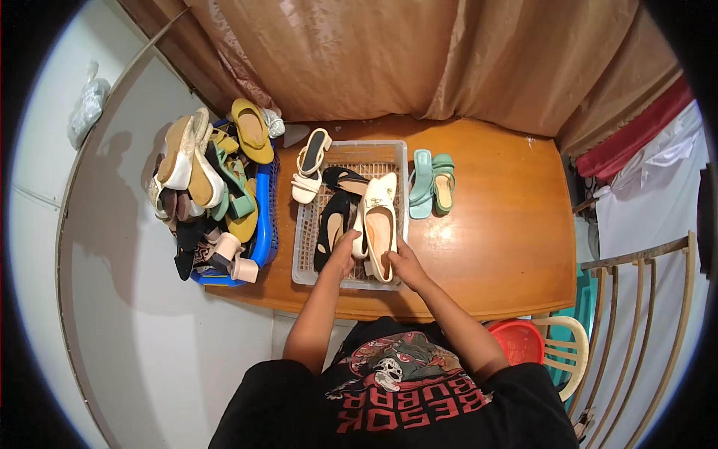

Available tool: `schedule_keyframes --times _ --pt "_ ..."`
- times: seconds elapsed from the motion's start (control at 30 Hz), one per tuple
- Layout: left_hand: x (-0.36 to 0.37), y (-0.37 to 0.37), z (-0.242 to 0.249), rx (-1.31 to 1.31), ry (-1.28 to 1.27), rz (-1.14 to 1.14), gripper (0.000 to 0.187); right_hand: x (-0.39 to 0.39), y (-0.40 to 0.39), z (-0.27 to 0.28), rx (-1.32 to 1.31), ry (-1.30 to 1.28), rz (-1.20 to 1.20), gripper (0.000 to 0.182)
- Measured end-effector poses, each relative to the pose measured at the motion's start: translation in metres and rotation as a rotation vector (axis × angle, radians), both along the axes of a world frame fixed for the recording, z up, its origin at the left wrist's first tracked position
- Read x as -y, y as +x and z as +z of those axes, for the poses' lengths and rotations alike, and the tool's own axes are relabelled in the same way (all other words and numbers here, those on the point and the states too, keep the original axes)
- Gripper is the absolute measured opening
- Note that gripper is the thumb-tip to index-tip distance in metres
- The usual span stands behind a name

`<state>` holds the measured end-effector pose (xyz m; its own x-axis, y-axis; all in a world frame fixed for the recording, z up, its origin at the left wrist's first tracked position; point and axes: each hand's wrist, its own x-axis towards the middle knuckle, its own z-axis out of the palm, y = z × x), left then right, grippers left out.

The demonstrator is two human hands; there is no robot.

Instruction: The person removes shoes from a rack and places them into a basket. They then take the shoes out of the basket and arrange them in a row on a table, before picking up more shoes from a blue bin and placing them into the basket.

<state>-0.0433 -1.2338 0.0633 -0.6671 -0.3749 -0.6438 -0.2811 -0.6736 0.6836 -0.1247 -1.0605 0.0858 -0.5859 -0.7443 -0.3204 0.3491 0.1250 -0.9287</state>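
Observation:
A pair of cream closed-toe shoes (382, 232) is held over a clear plastic basket (297, 258), toes pointing away from me. My left hand (342, 258) is closed at the left shoe, near its heel; part of that shoe is hidden behind the other one. The heel end of the right shoe is gripped by my right hand (407, 266), thumb at its opening. Black shoes (333, 228) lie in the basket beneath and to the left. Cream strappy sandals (310, 168) rest at the basket's upper left edge.
Mint green sandals (421, 187) stand on the wooden table (508, 217), right of the basket. At left, a blue basket (265, 217) is heaped with assorted shoes. Brown curtains (359, 60) hang behind. A red basin (516, 343), a plastic chair (574, 348) and a wooden rack (636, 322) are at right.

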Motion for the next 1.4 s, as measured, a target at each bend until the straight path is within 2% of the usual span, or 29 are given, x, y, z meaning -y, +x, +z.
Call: schedule_keyframes --times 0.13,0.17,0.2,0.27,0.47,0.53,0.6,0.67,0.8,0.87,0.93,1.0,1.07,1.1,1.23,1.3,1.4 --pt "-0.033 0.016 -0.009 -0.168 0.180 0.168 0.047 -0.009 -0.007 -0.008 0.150 -0.041 0.018 0.054" --pt "-0.040 0.020 -0.006 -0.182 0.144 0.177 0.050 -0.006 -0.004 -0.007 0.128 -0.096 -0.011 0.054" --pt "-0.043 0.025 -0.004 -0.239 0.107 0.150 0.052 -0.007 -0.003 -0.005 0.132 -0.099 0.007 0.054" --pt "-0.046 0.035 -0.001 -0.285 0.106 0.131 0.058 -0.008 -0.002 -0.001 0.186 -0.086 0.000 0.039" --pt "-0.037 0.051 0.018 -0.326 0.033 0.034 0.078 0.004 -0.002 -0.004 0.152 -0.165 -0.087 0.053" --pt "-0.035 0.048 0.023 -0.291 -0.044 0.011 0.078 0.007 0.000 0.008 0.033 -0.156 -0.035 0.056" --pt "-0.034 0.044 0.030 -0.259 -0.111 -0.007 0.078 0.009 -0.001 0.017 0.040 -0.163 -0.028 0.057" --pt "-0.029 0.039 0.042 -0.165 -0.286 -0.091 0.076 0.007 0.001 0.027 0.046 -0.163 -0.015 0.059" --pt "-0.020 0.033 0.009 -0.151 -0.353 -0.173 0.070 -0.001 0.011 0.034 0.021 -0.074 0.024 0.059" --pt "-0.021 0.024 -0.002 -0.188 -0.366 -0.236 0.073 -0.006 0.017 0.031 -0.007 -0.044 -0.030 0.057" --pt "-0.031 0.016 0.018 -0.258 -0.244 -0.244 0.084 -0.013 0.020 0.029 0.058 -0.107 -0.250 0.057" --pt "-0.042 0.006 0.030 -0.210 -0.153 -0.303 0.088 -0.027 0.017 0.024 -0.009 -0.095 -0.319 0.056" --pt "-0.060 -0.008 0.031 -0.162 -0.201 -0.183 0.088 -0.041 0.018 0.040 -0.001 -0.186 -0.456 0.057" --pt "-0.066 -0.016 0.037 -0.149 -0.272 -0.245 0.090 -0.048 0.014 0.038 -0.010 -0.206 -0.503 0.057" --pt "-0.091 -0.036 0.051 -0.149 -0.262 -0.449 0.084 -0.090 -0.002 0.034 0.054 -0.145 -0.551 0.059" --pt "-0.104 -0.047 0.022 -0.157 -0.302 -0.461 0.080 -0.106 -0.007 0.024 0.060 -0.136 -0.584 0.059" --pt "-0.129 -0.057 0.012 -0.140 -0.339 -0.423 0.071 -0.124 -0.016 0.015 0.073 -0.123 -0.607 0.059"
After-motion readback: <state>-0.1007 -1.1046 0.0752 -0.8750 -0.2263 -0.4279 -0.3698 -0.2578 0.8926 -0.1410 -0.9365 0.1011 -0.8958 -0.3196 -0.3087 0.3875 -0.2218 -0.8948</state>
